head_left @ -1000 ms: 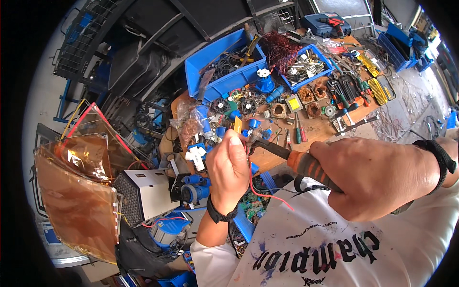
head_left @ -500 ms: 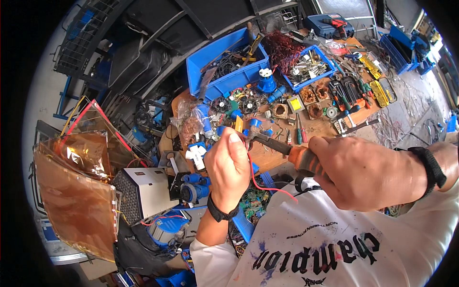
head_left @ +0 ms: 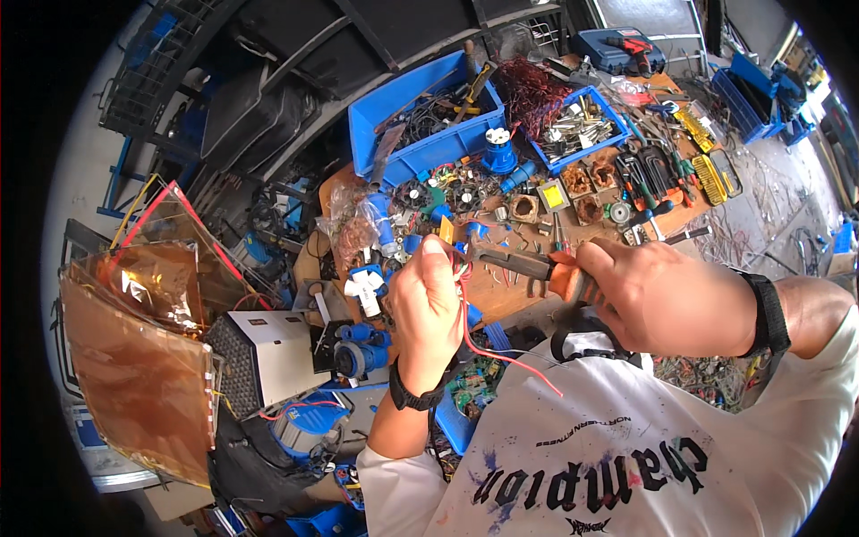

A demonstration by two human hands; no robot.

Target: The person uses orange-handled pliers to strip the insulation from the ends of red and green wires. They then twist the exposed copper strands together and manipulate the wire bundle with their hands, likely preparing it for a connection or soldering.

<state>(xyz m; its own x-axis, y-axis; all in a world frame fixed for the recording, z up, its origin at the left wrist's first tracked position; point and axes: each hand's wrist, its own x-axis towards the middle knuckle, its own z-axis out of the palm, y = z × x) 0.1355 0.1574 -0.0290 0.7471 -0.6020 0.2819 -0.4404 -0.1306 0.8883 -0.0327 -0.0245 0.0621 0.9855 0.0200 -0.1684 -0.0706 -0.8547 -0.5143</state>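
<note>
My left hand is closed, thumb uppermost, around a thin red wire whose loose end trails down and right over my white shirt. What else lies inside that fist is hidden. In my right hand is a hand tool with an orange and black grip and a long dark metal shank. Its head reaches the wire beside my left thumb. I cannot make out the tool's exact kind or whether its tip touches the wire.
Beyond my hands, a wooden bench carries blue plastic parts, motors and several hand tools. A large blue bin and a small blue tray of metal pieces stand at its back. A white box and brown sheets are on the left.
My right hand has shifted slightly away from my body, and the tool now lies more level. More of the red wire shows below my left thumb. My left hand has barely moved.
</note>
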